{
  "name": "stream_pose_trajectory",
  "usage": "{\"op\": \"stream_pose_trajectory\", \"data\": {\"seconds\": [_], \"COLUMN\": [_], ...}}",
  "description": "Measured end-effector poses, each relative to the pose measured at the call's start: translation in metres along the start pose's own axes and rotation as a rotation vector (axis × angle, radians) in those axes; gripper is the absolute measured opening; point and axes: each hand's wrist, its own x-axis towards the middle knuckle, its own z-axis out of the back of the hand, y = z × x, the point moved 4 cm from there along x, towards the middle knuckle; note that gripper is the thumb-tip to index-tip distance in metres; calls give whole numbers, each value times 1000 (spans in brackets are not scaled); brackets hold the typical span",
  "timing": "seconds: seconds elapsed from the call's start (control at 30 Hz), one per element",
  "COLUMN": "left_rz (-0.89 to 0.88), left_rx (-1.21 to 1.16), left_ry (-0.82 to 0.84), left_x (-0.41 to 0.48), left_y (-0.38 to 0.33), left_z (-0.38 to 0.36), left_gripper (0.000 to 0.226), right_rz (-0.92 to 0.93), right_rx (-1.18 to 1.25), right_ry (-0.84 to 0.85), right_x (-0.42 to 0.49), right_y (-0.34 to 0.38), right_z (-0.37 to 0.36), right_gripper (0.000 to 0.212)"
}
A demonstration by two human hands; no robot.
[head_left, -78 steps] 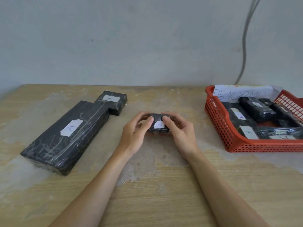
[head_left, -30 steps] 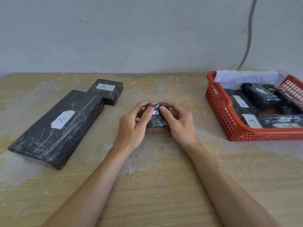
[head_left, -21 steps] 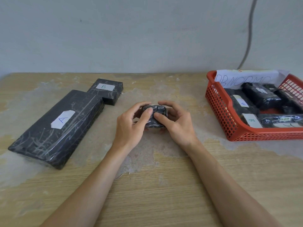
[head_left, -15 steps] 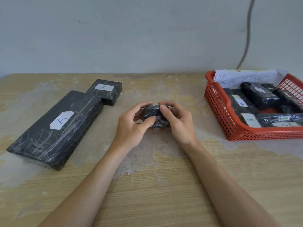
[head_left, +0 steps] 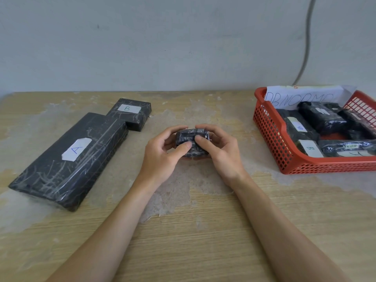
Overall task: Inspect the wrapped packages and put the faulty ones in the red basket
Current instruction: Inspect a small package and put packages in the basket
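Note:
A small black wrapped package sits in the middle of the table between both my hands. My left hand grips its left side with the thumb on top. My right hand grips its right side, thumb pressed on the top face. No label shows on the face turned up. A long black package marked A lies at the left, with a smaller package marked B touching its far end. The red basket stands at the right and holds several black wrapped packages.
A white paper sign with handwriting leans inside the basket's far wall. A grey cable runs down the wall behind the basket. The wooden table has worn pale patches, and its far edge meets the wall.
The small package has been turned over in my hands: its white label faced up 2.6 s ago and is out of sight now. Both hands stayed at the table's middle.

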Motion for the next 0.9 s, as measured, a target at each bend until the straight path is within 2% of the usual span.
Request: {"op": "stream_pose_trajectory", "data": {"seconds": [0.17,0.27,0.33,0.43,0.5,0.57,0.63,0.73,0.9], "left_rz": [17,-6,-48,-85,-87,-67,-33,-60,-99], "left_rx": [21,66,74,58,48,26,15,54,111], "left_ry": [38,102,67,-4,-47,-44,-15,-53,-116], "left_x": [-2,-4,-3,-1,0,-1,-2,-1,0], "left_y": [0,-2,-3,-6,-6,-6,-6,-4,-7], "left_z": [-2,-7,-5,-2,1,2,2,1,3], "left_gripper": [38,55,63,47,40,41,47,40,30], "right_rz": [24,17,-3,-49,-44,-16,-6,-6,1], "right_rx": [-7,-21,-12,106,94,50,41,17,3], "right_ry": [-66,-106,-124,-52,13,1,-33,-53,-4], "right_x": [1,2,2,0,-2,-2,-1,-2,-4], "right_y": [-1,-1,-4,-2,1,3,3,1,4], "right_z": [2,4,6,4,2,1,0,1,-2], "right_gripper": [10,11,11,20,33,40,36,27,33]}}
